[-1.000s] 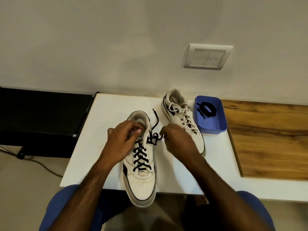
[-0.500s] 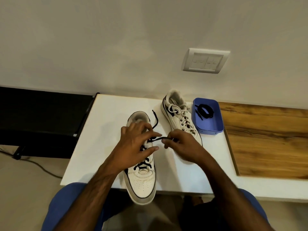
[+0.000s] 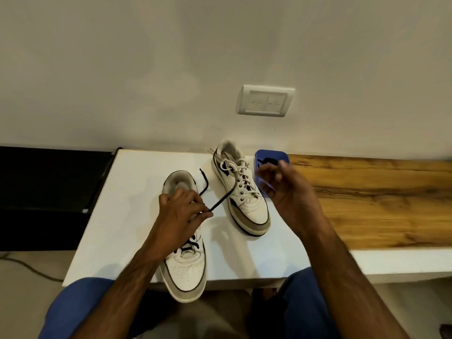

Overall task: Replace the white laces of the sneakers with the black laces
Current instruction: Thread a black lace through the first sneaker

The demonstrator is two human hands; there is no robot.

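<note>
White table (image 3: 137,216), bearing all task items. Near sneaker (image 3: 187,267), at 6 o'clock on the table, toe overhanging the front edge, threaded with a black lace (image 3: 221,202). Far sneaker (image 3: 242,192), at 12 o'clock, laced in white laces (image 3: 233,167). Blue tray (image 3: 261,157), at 1 o'clock, a coiled black lace contained. Left hand (image 3: 182,211), the lace pinched at the near sneaker's upper eyelets. Right hand (image 3: 286,189), raised before the tray, blurred; the taut lace is pulled toward it, though the grip cannot be told.

No text, brand or number can be read anywhere. The sneakers (image 3: 244,192) show only unlettered dark trim. The wall switch plate (image 3: 265,101) bears no legible marking.
</note>
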